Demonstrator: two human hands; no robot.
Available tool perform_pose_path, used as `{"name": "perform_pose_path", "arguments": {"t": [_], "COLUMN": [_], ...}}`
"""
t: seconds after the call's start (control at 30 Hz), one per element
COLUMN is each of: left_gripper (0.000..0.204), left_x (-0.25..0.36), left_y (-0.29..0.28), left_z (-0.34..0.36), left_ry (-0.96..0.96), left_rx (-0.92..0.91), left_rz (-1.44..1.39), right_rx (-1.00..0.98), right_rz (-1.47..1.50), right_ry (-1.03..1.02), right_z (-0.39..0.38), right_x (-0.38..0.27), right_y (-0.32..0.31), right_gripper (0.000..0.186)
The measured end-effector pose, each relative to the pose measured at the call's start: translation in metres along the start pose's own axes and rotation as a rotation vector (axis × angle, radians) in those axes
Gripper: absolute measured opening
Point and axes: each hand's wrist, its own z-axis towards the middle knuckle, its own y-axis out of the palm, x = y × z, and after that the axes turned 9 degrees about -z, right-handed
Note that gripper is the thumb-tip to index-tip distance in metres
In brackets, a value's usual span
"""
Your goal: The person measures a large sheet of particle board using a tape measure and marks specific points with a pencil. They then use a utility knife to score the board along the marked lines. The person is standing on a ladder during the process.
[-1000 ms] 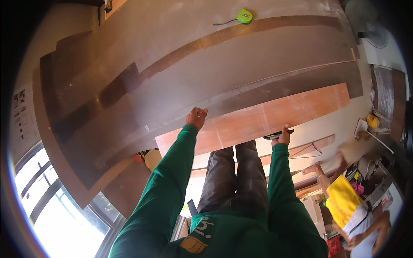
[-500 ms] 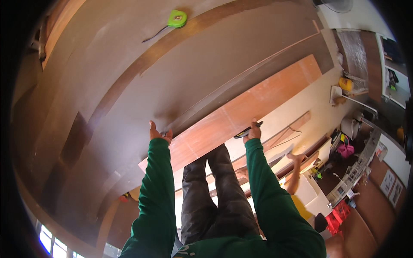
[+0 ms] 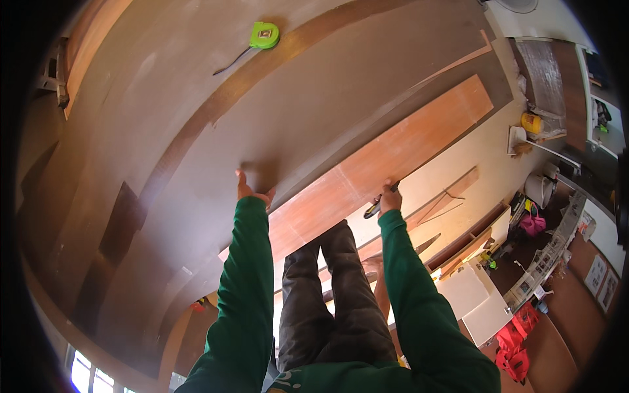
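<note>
A long reddish-brown board lies slantwise on the large grey-brown sheet, its near end by my legs. My left hand is beside the board's far long edge, thumb and fingers spread, with a shadow on the sheet beyond it. At the board's near long edge, my right hand is closed around a slim black tool, which looks like a utility knife. A thin strip of wood lies on the sheet past the board's far end.
A lime-green tape measure rests on the sheet at the far left. To the right are wood offcuts, a floor squeegee, a yellow container, a pink bag and red bags. Another person's limb shows beyond my right leg.
The black tool has tilted in my right hand, its lower end swinging toward me. Another person's hand and forearm on the right have left that spot. The view has shifted slightly.
</note>
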Motion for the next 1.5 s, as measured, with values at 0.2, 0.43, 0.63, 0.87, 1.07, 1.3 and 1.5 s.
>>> {"name": "perform_pose_path", "arguments": {"t": [0.2, 0.43, 0.63, 0.87, 1.07, 1.3, 1.5], "left_gripper": [0.069, 0.031, 0.025, 0.024, 0.025, 0.021, 0.023], "left_x": [-0.001, 0.018, 0.047, 0.058, 0.051, 0.039, 0.054], "left_y": [-0.006, -0.047, -0.045, -0.038, -0.043, -0.041, -0.034], "left_z": [-0.013, -0.101, -0.178, -0.180, -0.173, -0.173, -0.174], "left_ry": [0.053, 0.125, 0.199, 0.372, 0.357, 0.298, 0.315], "left_rx": [-0.115, -0.513, -0.777, -0.869, -0.918, -0.820, -0.864], "left_rz": [0.106, -0.228, -0.216, -0.150, -0.048, -0.090, -0.140], "right_rx": [0.094, 0.183, 0.005, 0.385, 0.827, 0.646, 0.293], "right_rz": [-0.238, -0.343, -0.207, -0.683, -0.808, -0.956, -0.904], "right_ry": [0.104, -0.316, -0.116, 0.049, 0.125, 0.015, -0.059], "right_z": [0.001, -0.029, -0.032, -0.013, 0.007, -0.008, -0.058], "right_x": [-0.033, -0.041, -0.058, -0.101, -0.102, -0.106, -0.116], "right_y": [0.020, 0.030, 0.137, 0.256, 0.308, 0.288, 0.218], "right_gripper": [0.038, 0.020, 0.051, 0.104, 0.094, 0.099, 0.106]}}
